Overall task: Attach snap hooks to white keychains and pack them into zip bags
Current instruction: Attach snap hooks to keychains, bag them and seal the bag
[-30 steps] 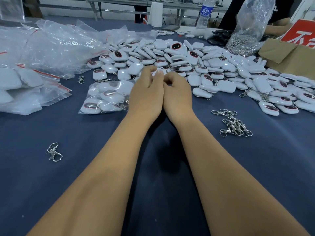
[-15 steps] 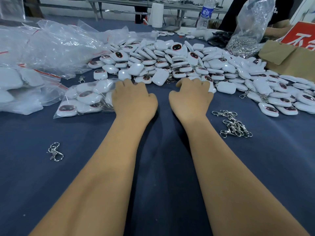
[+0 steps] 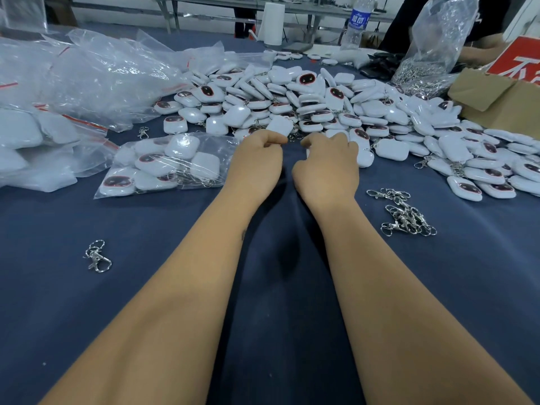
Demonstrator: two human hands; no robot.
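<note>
Reaching into the near edge of the keychain heap (image 3: 321, 106), the person's left hand (image 3: 257, 162) pinches one white keychain (image 3: 280, 126) at its fingertips, while the right hand (image 3: 328, 166) lies curled just beside it, on what I cannot tell. This looks like picking a piece for hooking; next a snap hook must come from the cluster (image 3: 404, 213) right of the right hand. A filled zip bag (image 3: 163, 165) lies just left of the left hand.
</note>
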